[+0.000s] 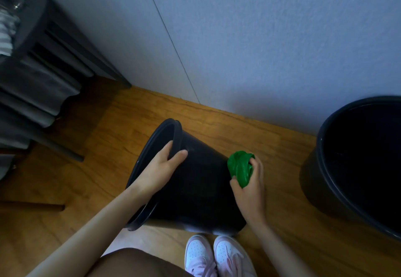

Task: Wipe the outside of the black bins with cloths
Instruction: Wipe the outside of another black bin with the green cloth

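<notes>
A black bin (195,187) is tipped on its side above the wooden floor, its open mouth facing left. My left hand (161,166) grips its rim, fingers curled inside and thumb on the outer wall. My right hand (249,187) holds a bunched green cloth (240,167) pressed against the bin's outer wall near its base end. A second black bin (325,168) stands upright at the right, partly cut off by the frame edge.
A pale wall (260,37) runs close behind the bins. A dark table with slats and draped grey fabric (43,77) stands at the left, a wooden leg (43,207) below it. My pink-white shoes (217,255) are just under the tipped bin.
</notes>
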